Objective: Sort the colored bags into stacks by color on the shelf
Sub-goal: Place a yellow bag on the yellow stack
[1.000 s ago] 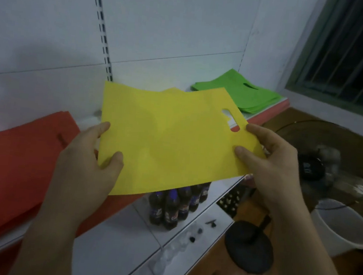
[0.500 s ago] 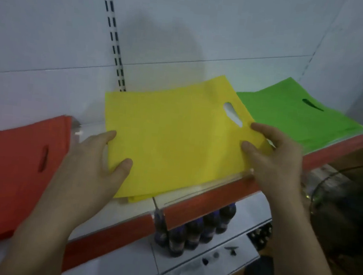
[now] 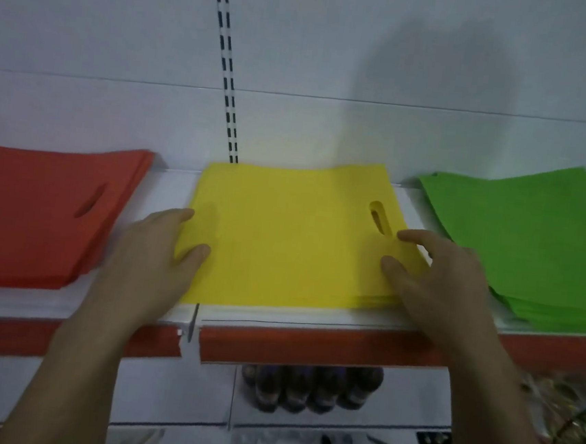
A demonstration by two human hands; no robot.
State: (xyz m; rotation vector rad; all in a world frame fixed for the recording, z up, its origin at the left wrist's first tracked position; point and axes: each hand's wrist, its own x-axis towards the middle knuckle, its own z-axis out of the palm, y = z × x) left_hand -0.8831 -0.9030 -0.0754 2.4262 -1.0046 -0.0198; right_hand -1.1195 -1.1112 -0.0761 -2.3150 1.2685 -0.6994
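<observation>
A yellow bag (image 3: pixel 283 235) with a cut-out handle lies flat on top of the yellow stack in the middle of the white shelf (image 3: pixel 311 318). My left hand (image 3: pixel 145 257) holds its left edge, thumb on top. At the right edge, just below the handle hole, my right hand (image 3: pixel 436 278) holds the bag with thumb and index finger on top. A stack of red bags (image 3: pixel 35 207) lies to the left. On the right lies a stack of green bags (image 3: pixel 525 244). The three stacks are apart from each other.
The shelf has a red front strip (image 3: pixel 308 348) and a white back wall with a slotted upright (image 3: pixel 227 72). Dark bottles (image 3: pixel 307 388) stand on the lower shelf, with small items below them. A wire object (image 3: pixel 575 435) shows at the lower right.
Both hands carried the yellow bag from mid-air forward and down onto the yellow stack. My view turned to face the shelf squarely.
</observation>
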